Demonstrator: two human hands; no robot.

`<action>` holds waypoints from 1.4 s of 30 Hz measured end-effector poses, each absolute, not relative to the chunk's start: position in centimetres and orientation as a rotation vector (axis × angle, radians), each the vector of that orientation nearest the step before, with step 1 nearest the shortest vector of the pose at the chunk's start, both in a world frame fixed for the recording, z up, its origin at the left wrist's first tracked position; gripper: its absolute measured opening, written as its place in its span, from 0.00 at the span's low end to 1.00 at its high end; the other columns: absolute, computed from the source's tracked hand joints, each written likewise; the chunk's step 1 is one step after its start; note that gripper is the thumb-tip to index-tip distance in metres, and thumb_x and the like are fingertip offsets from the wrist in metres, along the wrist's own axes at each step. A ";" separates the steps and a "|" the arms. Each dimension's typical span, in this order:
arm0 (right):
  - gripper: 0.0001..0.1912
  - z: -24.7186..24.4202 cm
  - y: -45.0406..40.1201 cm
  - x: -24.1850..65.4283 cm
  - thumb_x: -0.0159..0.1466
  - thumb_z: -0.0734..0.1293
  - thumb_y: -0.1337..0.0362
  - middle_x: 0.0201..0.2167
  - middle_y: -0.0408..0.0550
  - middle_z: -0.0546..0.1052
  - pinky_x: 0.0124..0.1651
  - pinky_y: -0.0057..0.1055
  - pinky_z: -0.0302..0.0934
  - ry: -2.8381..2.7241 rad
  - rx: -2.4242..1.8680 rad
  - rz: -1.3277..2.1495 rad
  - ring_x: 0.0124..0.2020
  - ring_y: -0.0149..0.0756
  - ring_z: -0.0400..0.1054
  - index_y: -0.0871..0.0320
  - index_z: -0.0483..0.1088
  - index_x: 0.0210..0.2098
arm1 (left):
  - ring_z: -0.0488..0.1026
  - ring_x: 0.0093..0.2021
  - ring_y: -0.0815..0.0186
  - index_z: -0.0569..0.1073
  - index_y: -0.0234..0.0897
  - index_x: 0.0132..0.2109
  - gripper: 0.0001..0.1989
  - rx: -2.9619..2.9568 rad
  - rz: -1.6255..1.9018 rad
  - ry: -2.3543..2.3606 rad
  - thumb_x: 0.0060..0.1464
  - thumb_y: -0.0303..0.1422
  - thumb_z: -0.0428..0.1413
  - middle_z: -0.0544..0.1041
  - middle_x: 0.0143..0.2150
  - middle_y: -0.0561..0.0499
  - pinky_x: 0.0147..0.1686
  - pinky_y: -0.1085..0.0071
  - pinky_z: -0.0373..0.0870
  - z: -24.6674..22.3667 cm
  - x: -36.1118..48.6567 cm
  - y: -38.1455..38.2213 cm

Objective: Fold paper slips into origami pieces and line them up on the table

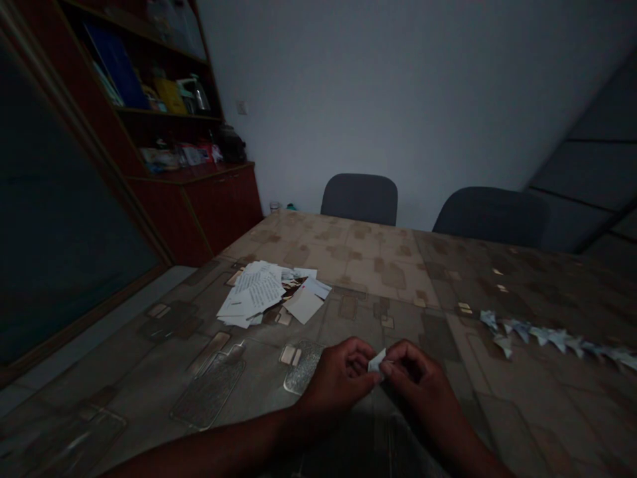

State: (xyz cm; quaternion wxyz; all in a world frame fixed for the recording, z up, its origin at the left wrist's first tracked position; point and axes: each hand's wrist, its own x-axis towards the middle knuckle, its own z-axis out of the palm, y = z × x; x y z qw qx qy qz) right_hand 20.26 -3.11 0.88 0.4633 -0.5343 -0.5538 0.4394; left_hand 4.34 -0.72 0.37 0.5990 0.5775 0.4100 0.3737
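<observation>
Between my two hands, just above the table, is a small folded piece of white paper (377,360). My left hand (346,368) pinches its left side between thumb and fingers. From the right, my right hand (415,372) pinches the same paper with thumb and forefinger. The fingertips cover part of the paper, so its full shape is hidden. Off to the right, a row of small folded paper pieces (557,338) with pointed tips lies on the table. Ahead and to the left is a loose pile of printed paper sheets (259,292).
The table (343,232) has a patterned cover. Two grey chairs, one in the middle (359,198) and one on the right (490,214), stand at its far side. A red-brown cabinet (219,209) with filled shelves is at the back left.
</observation>
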 end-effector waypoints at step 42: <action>0.19 1.5 -3.4 20.6 0.64 0.62 0.51 0.18 0.39 0.64 0.25 0.27 0.48 -1.520 -1.420 1.096 0.21 0.30 0.56 0.57 0.65 0.22 | 0.67 0.24 0.68 0.73 0.31 0.28 0.12 1.256 0.822 0.941 0.46 0.38 0.60 0.72 0.21 0.53 0.27 0.74 0.60 1.1 3.4 1.3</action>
